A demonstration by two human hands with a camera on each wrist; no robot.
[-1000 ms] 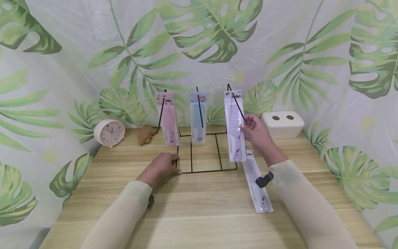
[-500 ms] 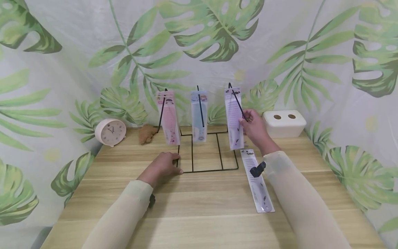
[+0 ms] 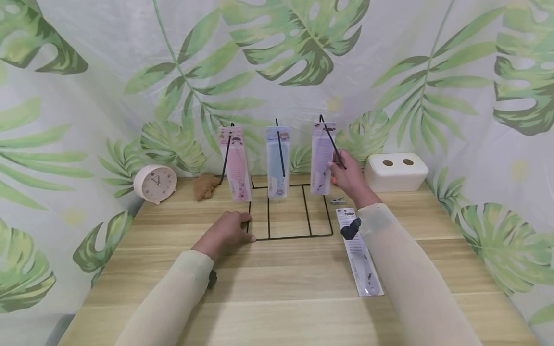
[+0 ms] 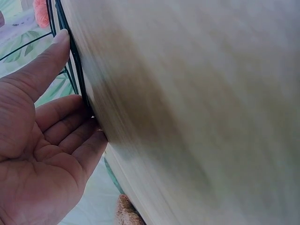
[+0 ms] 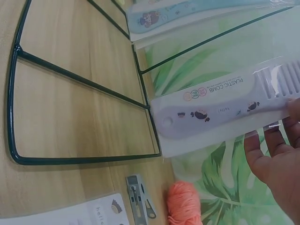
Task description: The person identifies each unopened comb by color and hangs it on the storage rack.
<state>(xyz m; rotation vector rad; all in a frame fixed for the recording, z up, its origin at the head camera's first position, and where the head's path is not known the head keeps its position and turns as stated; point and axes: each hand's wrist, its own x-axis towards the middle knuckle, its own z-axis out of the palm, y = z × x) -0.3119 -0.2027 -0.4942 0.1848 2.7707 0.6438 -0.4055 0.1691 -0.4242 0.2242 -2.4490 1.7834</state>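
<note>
Our right hand [image 3: 348, 177] pinches the lilac plastic comb in its clear packet [image 3: 322, 157], fingers [image 5: 274, 152] against the toothed end; the packet hangs on the right-most peg of the black wire display rack [image 3: 289, 211], tilted off vertical. Just below that hand, on the light wooden surface [image 3: 285, 283], lie a small grey metal clip [image 5: 138, 200] & a second packaged lilac comb [image 3: 360, 254], flat, partly under our right forearm. An orange fuzzy ball [image 5: 183, 207] shows beside the clip in the wrist view. Left of the hand, on the middle peg, hangs a pale blue comb packet [image 3: 277, 161]; further left, a pink comb packet [image 3: 235, 162].

Our left hand [image 3: 226, 231] rests flat w/ relaxed fingers, fingertips [image 4: 61, 40] touching the rack's front-left base wire, holding nothing.

Beyond the left hand stand a round pink clock [image 3: 155, 183] & a brown fluffy tuft [image 3: 204, 186]. Right of the right hand sits a white box w/ two round holes [image 3: 396, 171]. A leaf-print curtain [image 3: 277, 62] surrounds it all.
</note>
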